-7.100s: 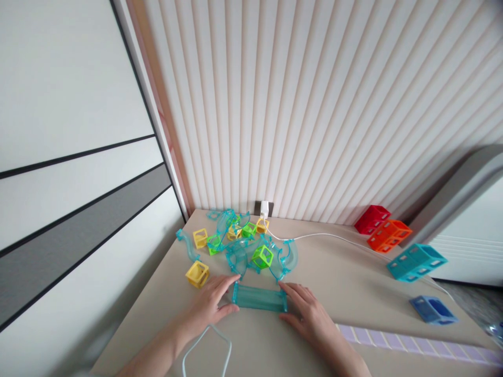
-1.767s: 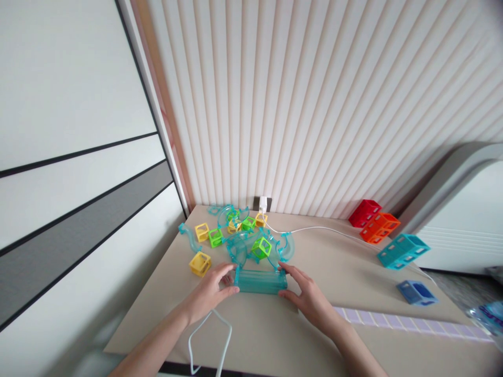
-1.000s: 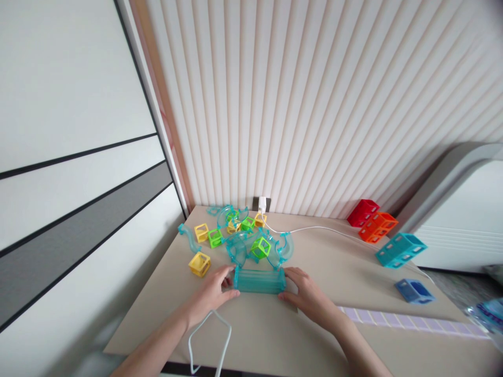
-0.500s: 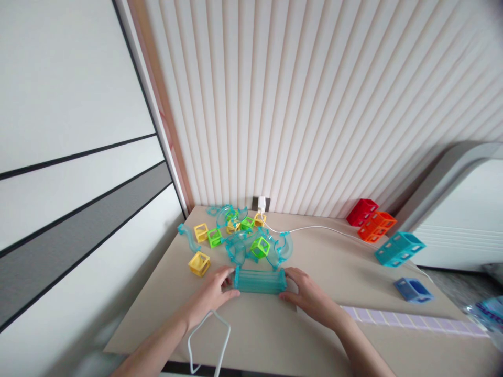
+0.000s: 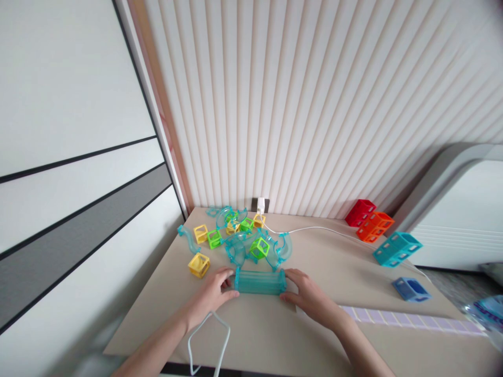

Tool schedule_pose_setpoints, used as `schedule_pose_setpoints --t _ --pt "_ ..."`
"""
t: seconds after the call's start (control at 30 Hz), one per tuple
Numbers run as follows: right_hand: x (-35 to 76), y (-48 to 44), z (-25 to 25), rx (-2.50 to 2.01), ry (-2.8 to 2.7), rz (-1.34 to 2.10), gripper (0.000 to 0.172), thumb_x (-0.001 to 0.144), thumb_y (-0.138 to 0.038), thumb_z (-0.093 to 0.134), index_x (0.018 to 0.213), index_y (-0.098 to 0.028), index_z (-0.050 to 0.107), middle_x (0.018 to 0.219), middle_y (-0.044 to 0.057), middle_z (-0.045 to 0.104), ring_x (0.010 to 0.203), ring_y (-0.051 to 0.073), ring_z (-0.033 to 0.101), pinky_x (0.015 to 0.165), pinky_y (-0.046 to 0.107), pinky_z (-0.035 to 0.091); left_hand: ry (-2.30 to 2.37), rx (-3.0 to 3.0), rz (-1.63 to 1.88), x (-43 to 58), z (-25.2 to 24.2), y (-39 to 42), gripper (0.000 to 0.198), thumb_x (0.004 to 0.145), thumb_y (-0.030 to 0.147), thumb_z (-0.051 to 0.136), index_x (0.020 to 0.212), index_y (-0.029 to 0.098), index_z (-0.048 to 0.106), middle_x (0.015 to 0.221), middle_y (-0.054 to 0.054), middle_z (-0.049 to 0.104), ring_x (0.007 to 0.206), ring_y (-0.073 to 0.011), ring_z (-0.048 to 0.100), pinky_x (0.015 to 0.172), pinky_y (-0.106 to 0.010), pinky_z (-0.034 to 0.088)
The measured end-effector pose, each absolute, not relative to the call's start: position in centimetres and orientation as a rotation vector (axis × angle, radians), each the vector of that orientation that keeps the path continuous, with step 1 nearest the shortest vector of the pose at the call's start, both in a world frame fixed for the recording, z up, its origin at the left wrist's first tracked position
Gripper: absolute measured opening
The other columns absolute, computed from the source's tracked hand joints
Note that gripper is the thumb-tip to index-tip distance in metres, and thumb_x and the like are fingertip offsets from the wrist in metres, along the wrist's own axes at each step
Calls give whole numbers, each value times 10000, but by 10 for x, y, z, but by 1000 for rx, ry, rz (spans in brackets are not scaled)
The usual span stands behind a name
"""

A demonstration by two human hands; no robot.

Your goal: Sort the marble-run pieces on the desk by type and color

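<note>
A stack of straight teal see-through track pieces (image 5: 260,281) lies crosswise on the table in front of me. My left hand (image 5: 218,289) is closed on its left end, thumb at the near side and fingers behind. At the right end, my right hand (image 5: 302,289) grips it the same way. Just beyond the stack is a pile of curved teal track pieces (image 5: 237,248), with a green cube frame (image 5: 259,247) on top. A yellow cube frame (image 5: 199,265) sits beyond my left hand, and an S-shaped teal track piece (image 5: 189,239) lies further back.
On the right stand red blocks (image 5: 360,212), orange blocks (image 5: 375,226), teal blocks (image 5: 396,249) and a blue block (image 5: 411,289). A lilac strip (image 5: 408,320) lies near them. A white charger (image 5: 261,205) trails a cable; another white cable (image 5: 228,335) loops by my left forearm.
</note>
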State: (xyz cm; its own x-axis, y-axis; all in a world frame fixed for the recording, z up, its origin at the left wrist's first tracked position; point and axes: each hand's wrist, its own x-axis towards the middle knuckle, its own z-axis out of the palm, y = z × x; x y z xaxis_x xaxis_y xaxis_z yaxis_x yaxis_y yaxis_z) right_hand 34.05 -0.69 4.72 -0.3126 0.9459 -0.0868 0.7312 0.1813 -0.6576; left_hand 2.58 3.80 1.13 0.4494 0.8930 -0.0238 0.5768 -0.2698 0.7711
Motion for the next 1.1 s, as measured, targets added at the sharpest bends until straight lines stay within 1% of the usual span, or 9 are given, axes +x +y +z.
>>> schedule_pose_setpoints --t 0.33,0.53,0.6,0.83,0.97,1.1 --pt "339 -10 49 -1567 -2167 821 295 883 -248 701 1174 -223 660 1243 87 686 1187 271 606 1066 378 438 1241 1997 565 26 10 39 221 736 259 767 922 170 689 872 -28 659 773 -186 603 737 -295 506" --pt "340 -12 49 -1522 -2170 800 227 903 -239 689 1126 -217 651 1204 83 686 1151 261 613 1040 362 446 1249 1984 552 25 11 39 254 730 302 781 934 178 694 854 -22 672 760 -191 613 728 -304 514" --pt "341 -12 50 -1522 -2166 800 232 907 -239 686 1135 -219 646 1214 85 683 1159 262 610 1044 362 442 1245 1979 554 26 11 39 271 724 313 791 942 180 699 864 -26 681 765 -195 620 733 -308 521" --pt "350 -10 59 -1523 -2162 782 238 914 -240 676 1148 -220 642 1192 72 685 1152 247 616 1037 348 446 1212 1937 602 32 18 41 338 741 322 777 1041 189 698 1016 -59 727 785 -202 670 769 -326 552" --pt "361 -6 62 -1530 -2158 740 254 917 -273 679 1164 -233 634 1195 65 682 1147 247 619 1026 354 454 1233 1939 588 43 30 43 327 754 331 772 1044 199 698 992 -49 735 788 -206 685 767 -321 557" --pt "371 -5 66 -1564 -2149 711 242 908 -287 685 1140 -234 638 1187 69 685 1140 254 627 1018 363 462 1219 1946 587 57 35 45 322 762 298 775 1054 192 693 986 -44 727 778 -199 677 754 -315 554"
